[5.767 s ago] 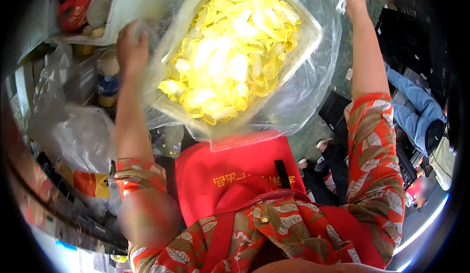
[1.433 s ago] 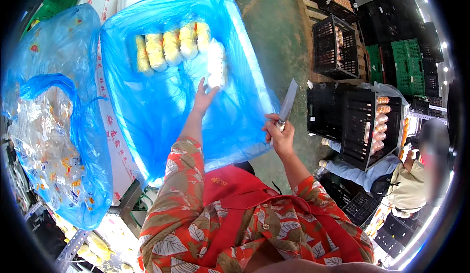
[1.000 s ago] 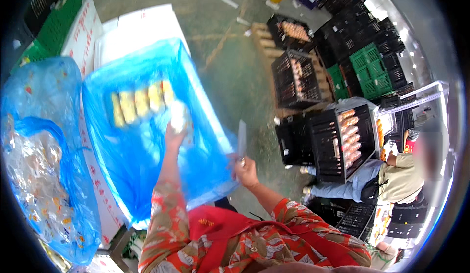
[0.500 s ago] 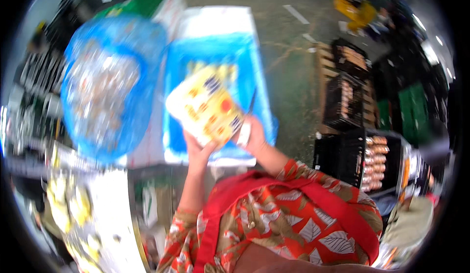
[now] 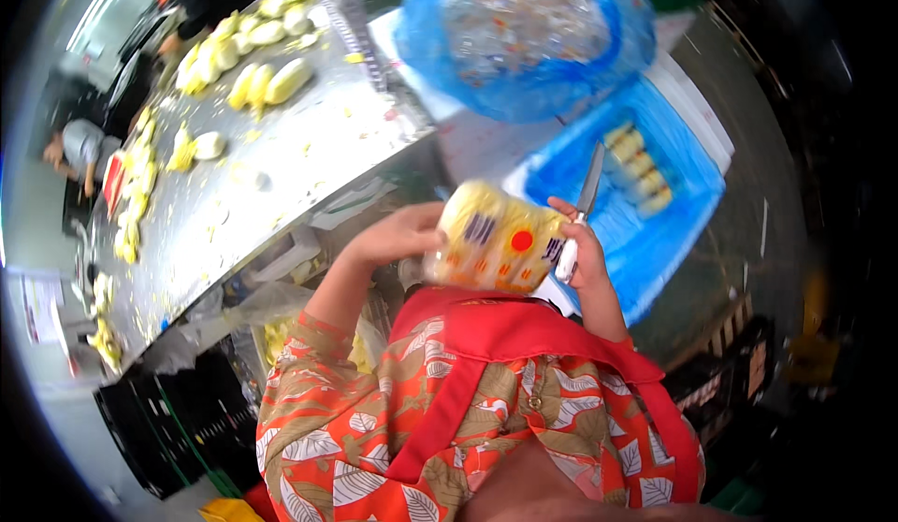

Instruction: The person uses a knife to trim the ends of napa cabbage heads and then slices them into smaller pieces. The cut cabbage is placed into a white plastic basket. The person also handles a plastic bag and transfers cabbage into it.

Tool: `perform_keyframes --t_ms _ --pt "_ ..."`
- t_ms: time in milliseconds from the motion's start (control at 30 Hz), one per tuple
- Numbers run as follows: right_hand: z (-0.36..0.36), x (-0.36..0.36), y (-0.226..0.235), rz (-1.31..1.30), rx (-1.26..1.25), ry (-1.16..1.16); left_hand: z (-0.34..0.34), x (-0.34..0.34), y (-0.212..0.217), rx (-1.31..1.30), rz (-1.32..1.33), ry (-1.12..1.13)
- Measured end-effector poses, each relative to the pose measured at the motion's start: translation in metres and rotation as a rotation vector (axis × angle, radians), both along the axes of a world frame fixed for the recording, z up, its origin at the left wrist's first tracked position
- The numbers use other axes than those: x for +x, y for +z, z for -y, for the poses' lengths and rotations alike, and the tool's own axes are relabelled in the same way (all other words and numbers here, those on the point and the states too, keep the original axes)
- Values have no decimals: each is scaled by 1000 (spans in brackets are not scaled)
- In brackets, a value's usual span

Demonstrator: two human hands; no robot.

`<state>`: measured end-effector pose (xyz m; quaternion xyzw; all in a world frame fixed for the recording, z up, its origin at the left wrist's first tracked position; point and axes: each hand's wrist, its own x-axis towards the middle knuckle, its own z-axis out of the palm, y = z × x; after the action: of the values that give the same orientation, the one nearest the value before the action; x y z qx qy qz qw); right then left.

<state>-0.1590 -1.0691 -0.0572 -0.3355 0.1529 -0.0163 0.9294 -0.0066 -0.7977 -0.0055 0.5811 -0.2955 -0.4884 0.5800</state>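
Observation:
In front of my red apron is a printed clear-plastic pack of pale yellow vegetables (image 5: 500,232), which look like small Chinese cabbages. My left hand (image 5: 404,234) grips its left end. Against its right end is my right hand (image 5: 589,255), closed around the white handle of a knife (image 5: 591,181). The blade points up and away from me, over a box lined with blue plastic (image 5: 645,265). Several similar packs (image 5: 639,168) lie in that box, blurred.
Left of me is a metal table (image 5: 290,181) with loose yellow cabbages (image 5: 273,84) and leaf scraps. A blue bag (image 5: 421,21) full of clear plastic stands beyond the box. Two other people (image 5: 86,152) are at the far left. Black crates (image 5: 168,419) stand lower left.
My view has swung left, bringing the metal table in. The pack is now nearer my body, and my left hand has shifted from its lower edge to its left end. The knife shows more plainly.

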Motion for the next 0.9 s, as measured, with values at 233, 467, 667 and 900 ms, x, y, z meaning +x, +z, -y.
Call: perform_keyframes --t_ms 233,467,667,900 --pt "-128 124 45 94 -475 204 -115 -1 -28 33 179 728" --pt "-215 242 139 75 -955 231 -228 97 24 -120 340 1249" --pt "-284 273 116 342 -1131 420 -268 152 42 -282 403 1418" --pt "-320 311 138 332 -1093 623 -278 180 45 -408 397 1514"
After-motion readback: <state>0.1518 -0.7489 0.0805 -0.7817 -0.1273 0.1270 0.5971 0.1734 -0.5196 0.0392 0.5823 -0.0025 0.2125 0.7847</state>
